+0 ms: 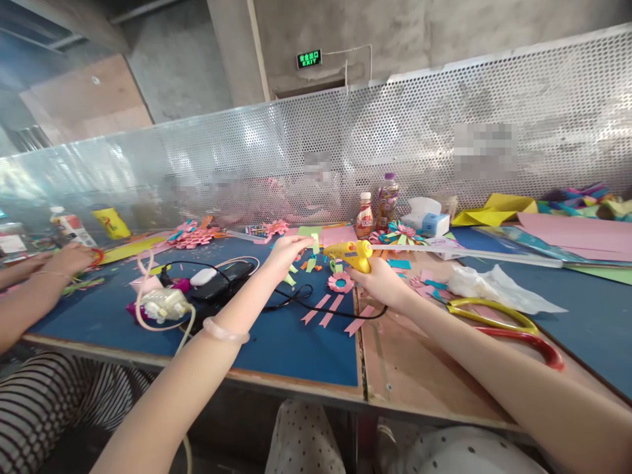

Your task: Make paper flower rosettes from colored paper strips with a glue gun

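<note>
My right hand (pixel 379 280) is wrapped round the grip of a yellow hot glue gun (pixel 345 251), whose nozzle points left. A long clear glue stick (pixel 419 249) juts from its back end. Close to the nozzle, my left hand (pixel 289 255) pinches a small light green paper strip (pixel 315 243), fingers closed. Below the two hands lies a pink paper ring (pixel 340 283) with a scalloped edge. Several pink paper strips (pixel 332 311) with notched ends rest nearer me, and the gun's black cord runs across them.
Scissors with yellow and red handles (pixel 494 315) and crumpled tissue (pixel 501 289) lie right. Two bottles (pixel 364 216) stand behind. A power strip (pixel 165 304), a phone (pixel 224 280) and cables crowd the left. Another person's hand (pixel 74 259) works at far left. A perforated metal screen (pixel 237 178) backs the table.
</note>
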`<state>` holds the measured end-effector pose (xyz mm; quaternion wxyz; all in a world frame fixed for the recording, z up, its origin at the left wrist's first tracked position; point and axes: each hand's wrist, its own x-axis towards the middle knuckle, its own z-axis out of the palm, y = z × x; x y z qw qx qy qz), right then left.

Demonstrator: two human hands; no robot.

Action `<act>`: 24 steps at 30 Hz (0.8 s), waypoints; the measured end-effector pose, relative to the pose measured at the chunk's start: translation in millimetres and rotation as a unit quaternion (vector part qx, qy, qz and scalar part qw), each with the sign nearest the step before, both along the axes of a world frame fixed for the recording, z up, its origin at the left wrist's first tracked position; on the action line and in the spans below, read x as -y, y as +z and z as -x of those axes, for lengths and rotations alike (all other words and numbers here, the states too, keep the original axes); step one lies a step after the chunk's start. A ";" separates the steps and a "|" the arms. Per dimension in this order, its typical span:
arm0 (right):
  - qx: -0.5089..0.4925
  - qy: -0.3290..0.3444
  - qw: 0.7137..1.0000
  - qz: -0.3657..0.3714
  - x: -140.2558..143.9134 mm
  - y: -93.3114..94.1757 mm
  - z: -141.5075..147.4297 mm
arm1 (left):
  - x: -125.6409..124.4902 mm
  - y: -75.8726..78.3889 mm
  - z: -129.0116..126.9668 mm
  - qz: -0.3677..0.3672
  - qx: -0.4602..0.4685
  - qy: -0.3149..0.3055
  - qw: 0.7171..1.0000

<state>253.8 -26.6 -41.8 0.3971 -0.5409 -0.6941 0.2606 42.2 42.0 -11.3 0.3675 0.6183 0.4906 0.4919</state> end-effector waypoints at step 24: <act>-0.138 0.014 0.990 0.008 -0.2 -0.6 -1.7 | -1.1 5.5 1.5 0.036 0.125 -0.009 0.991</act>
